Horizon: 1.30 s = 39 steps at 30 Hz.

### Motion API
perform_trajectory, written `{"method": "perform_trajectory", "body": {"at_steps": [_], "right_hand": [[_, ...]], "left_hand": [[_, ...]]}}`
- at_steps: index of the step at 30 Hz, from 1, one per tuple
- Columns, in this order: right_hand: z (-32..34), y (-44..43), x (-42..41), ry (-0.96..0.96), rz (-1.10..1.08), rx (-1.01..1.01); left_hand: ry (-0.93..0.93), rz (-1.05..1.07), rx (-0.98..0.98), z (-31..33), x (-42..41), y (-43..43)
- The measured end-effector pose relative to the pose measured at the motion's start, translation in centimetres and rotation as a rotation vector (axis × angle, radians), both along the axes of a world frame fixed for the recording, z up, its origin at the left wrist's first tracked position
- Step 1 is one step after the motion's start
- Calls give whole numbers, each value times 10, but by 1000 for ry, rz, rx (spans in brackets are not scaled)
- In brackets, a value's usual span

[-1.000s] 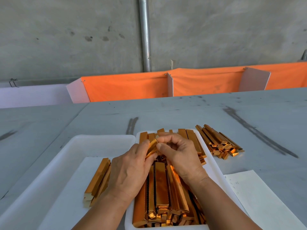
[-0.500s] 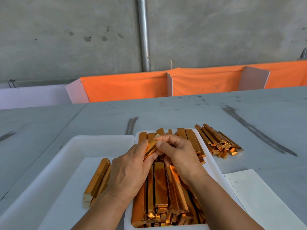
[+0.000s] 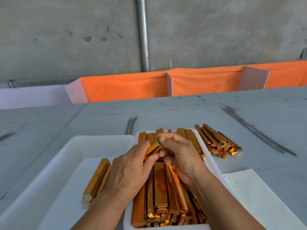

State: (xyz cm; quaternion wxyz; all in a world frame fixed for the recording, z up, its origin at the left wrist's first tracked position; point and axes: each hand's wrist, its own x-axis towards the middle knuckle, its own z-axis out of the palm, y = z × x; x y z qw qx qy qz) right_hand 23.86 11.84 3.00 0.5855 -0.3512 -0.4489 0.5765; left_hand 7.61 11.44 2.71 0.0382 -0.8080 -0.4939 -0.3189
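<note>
Jointly left hand (image 3: 128, 173), right hand (image 3: 180, 156) grip one gold box (image 3: 153, 148); two white trays (image 3: 93, 138) below; one loose pile (image 3: 217, 141) beside.

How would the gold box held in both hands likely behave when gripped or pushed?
The gold box probably feels light and crushes easily: it looks like hollow folded card. Its glossy foil surface may be slippery. Flat sides suggest it slides, not rolls.

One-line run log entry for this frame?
left hand: grips gold box | right hand: pinches its far end | right tray: piled boxes | left tray: few boxes
</note>
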Motion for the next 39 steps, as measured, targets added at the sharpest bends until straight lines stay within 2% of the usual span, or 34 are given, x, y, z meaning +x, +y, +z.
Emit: {"method": "perform_trajectory", "body": {"at_steps": [13, 26, 39], "right_hand": [[0, -1, -4, -140, -134, 82], [2, -1, -2, -80, -127, 39], [4, -6, -3, -150, -113, 84]], "left_hand": [[15, -3, -33, 5, 4, -4], [14, -22, -31, 7, 3, -6], [-36, 9, -7, 0, 1, -1]]}}
